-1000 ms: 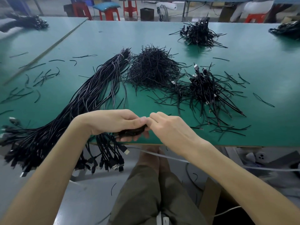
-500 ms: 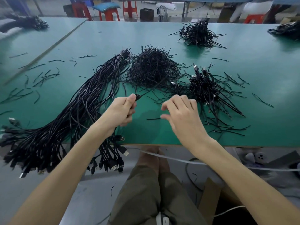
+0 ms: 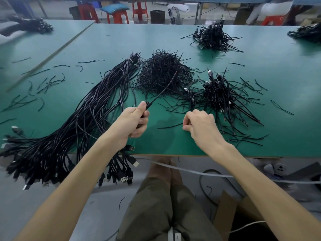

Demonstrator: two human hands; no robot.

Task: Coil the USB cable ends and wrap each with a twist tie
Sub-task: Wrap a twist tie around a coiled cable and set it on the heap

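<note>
My left hand is closed around a small coiled black USB cable, whose thin tail sticks up and to the right over the table. My right hand rests on the green table with fingers curled. Its thumb and forefinger pinch the right end of a loose black twist tie lying flat. A heap of twist ties lies just beyond both hands. A long bundle of uncoiled USB cables runs along the left, its plugs hanging over the front edge.
A pile of coiled, tied cables lies right of the tie heap, and another pile farther back. Stray ties litter the left side. A second table adjoins at left. Red stools stand behind.
Both hands moved forward from the table's front edge. My right hand let go of the coil, opened, then closed on a loose tie. My left hand kept the coil.
</note>
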